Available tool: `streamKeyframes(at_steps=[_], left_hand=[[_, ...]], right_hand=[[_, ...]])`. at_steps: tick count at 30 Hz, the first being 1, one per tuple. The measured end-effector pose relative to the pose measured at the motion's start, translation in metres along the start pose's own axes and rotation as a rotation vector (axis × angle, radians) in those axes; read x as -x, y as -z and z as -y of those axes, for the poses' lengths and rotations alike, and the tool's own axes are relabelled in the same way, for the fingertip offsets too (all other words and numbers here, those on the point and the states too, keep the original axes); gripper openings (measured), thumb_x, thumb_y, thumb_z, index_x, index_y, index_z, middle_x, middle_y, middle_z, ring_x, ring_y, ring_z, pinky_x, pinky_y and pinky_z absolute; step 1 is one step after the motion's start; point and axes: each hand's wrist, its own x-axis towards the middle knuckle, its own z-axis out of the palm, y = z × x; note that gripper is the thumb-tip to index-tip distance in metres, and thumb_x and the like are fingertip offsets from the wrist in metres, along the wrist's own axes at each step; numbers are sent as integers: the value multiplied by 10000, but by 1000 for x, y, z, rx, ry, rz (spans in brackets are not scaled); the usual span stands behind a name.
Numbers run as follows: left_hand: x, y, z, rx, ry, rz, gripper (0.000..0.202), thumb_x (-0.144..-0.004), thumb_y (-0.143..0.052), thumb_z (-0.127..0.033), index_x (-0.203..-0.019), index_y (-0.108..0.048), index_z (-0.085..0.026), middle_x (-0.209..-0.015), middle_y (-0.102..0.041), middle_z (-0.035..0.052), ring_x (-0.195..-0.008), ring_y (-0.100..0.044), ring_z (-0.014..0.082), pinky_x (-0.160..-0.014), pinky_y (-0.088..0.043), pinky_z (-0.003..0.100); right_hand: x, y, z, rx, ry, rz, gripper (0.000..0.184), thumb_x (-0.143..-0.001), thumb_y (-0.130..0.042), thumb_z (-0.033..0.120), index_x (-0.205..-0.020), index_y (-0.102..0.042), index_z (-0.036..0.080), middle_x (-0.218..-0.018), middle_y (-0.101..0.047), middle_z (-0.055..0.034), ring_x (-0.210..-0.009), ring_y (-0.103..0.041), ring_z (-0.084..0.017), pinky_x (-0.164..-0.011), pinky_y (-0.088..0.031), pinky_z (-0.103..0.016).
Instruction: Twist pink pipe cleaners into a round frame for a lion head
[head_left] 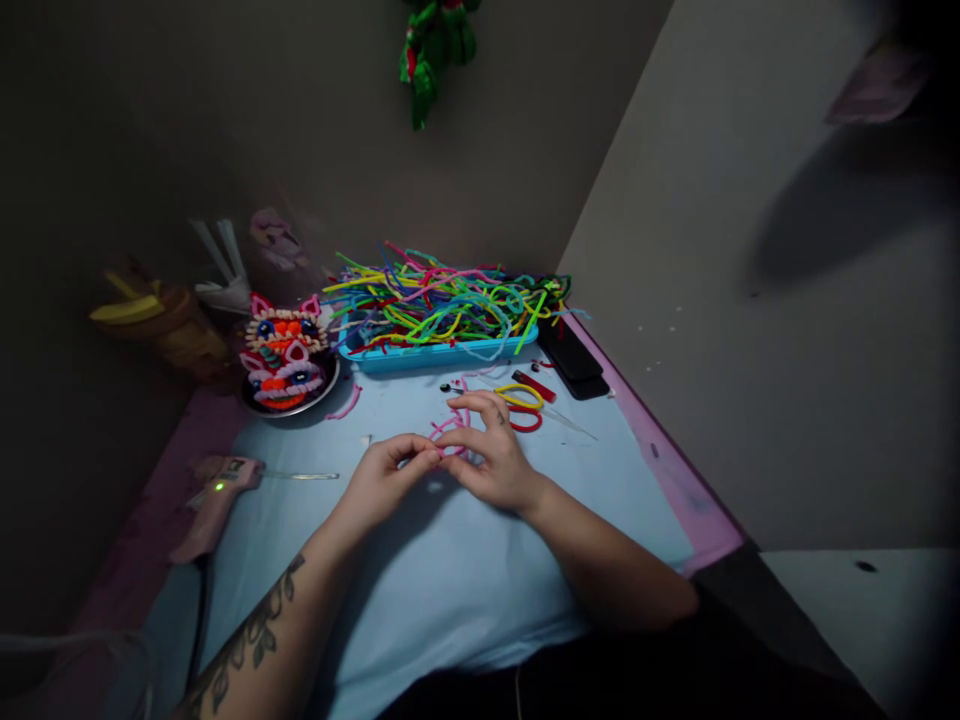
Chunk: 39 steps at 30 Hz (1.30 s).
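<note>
Above the middle of the blue cloth, both hands hold a bent pink pipe cleaner (460, 419). My left hand (396, 474) pinches it from the left with thumb and forefinger. From the other side my right hand (491, 452) grips it, its thumb close to the left fingertips and its upper fingers curved over the loops. Fingers partly hide the pipe cleaner's shape. Just beyond my right hand lie scissors (527, 420) with one yellow and one red handle loop. A short curved pink piece (345, 402) rests on the cloth to the left.
A blue tray (442, 355) heaped with coloured pipe cleaners (450, 305) stands at the back. Fuzzy animal faces (283, 355) sit in a metal bowl (330, 385). A pink glue gun (217, 505) with a lit green light lies left. A black case (574, 355) is at right.
</note>
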Motion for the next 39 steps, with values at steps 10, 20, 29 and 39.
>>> streamKeyframes(at_steps=[10, 20, 29, 39], left_hand=[[0, 1, -2, -15, -14, 11, 237, -748, -660, -387, -674, -705, -168, -664, -708, 28, -635, -599, 160, -660, -468, 268], [-1, 0, -1, 7, 4, -25, 209, -715, -689, -376, -676, -700, -172, -678, -720, 30, -645, -619, 165, -681, -491, 282], [-1, -1, -2, -33, -58, -68, 174, -699, -713, -357, -693, -723, -183, -711, -739, 42, -674, -640, 179, -705, -510, 290], [-1, -4, 0, -90, -78, -87, 149, -706, -681, -330, -696, -691, -182, -690, -707, 23, -661, -619, 165, -672, -490, 271]], right_hand=[[-1, 2, -2, 20, 42, 31, 113, -836, -644, 289, -919, -719, 281, -1237, -531, -64, -1199, -451, -264, -1025, -413, -485], [0, 4, -4, 38, 24, 71, 121, -817, -643, 266, -918, -710, 270, -1267, -527, -65, -1231, -429, -276, -1042, -392, -502], [-2, 2, -3, 18, 9, 27, 54, -819, -657, 243, -840, -706, 251, -1213, -567, -67, -1207, -440, -270, -1034, -398, -494], [-1, 1, -1, -22, -31, 44, 103, -800, -631, 171, -750, -688, 241, -1168, -586, -61, -1175, -444, -266, -1019, -397, -503]])
